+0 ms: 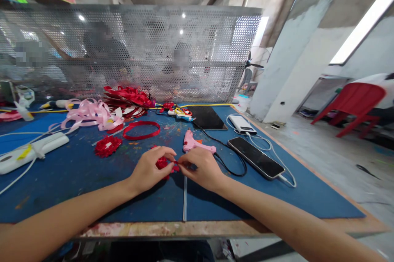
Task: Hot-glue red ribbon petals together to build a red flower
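Right now both hands pinch a red ribbon flower (162, 164) over the bench (92, 196): left hand (150, 170) cups it, right hand (200, 167) grips a loose end. Likely the folds spring apart if either grip slackens; the glue gun (193, 143) just beside could burn fingers.

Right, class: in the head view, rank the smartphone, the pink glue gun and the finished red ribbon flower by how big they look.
1. Smartphone, clearly largest.
2. Pink glue gun, partly hidden behind the right hand.
3. Red ribbon flower, close to the gun in apparent size, so ranks 2 and 3 are unsure.
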{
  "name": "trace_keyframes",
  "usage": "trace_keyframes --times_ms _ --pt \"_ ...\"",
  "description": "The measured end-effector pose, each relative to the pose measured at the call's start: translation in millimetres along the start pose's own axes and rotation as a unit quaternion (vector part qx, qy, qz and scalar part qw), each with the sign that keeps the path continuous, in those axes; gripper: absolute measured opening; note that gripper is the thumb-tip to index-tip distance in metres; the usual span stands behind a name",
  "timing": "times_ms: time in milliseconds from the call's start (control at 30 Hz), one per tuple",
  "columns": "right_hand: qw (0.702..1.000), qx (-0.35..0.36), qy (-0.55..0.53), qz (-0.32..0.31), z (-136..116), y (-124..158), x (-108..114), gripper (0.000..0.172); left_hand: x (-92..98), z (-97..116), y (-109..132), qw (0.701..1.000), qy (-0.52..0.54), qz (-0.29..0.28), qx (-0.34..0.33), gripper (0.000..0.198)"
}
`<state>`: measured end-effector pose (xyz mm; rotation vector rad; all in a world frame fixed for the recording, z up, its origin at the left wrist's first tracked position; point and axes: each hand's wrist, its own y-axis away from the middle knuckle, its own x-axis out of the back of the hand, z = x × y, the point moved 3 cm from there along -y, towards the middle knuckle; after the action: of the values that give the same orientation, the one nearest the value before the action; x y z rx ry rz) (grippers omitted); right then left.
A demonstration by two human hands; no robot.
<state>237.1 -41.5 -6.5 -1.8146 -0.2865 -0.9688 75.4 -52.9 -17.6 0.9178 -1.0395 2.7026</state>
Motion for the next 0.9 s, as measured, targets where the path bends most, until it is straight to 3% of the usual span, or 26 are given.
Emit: trace_keyframes --times_ms 900 --pt "1.000 -0.008 -0.005 -0.025 -3.0 0.1 1.0 0.006 0.3 2.7 0.6 0.998 -0.043 -0.016 -0.032 0.017"
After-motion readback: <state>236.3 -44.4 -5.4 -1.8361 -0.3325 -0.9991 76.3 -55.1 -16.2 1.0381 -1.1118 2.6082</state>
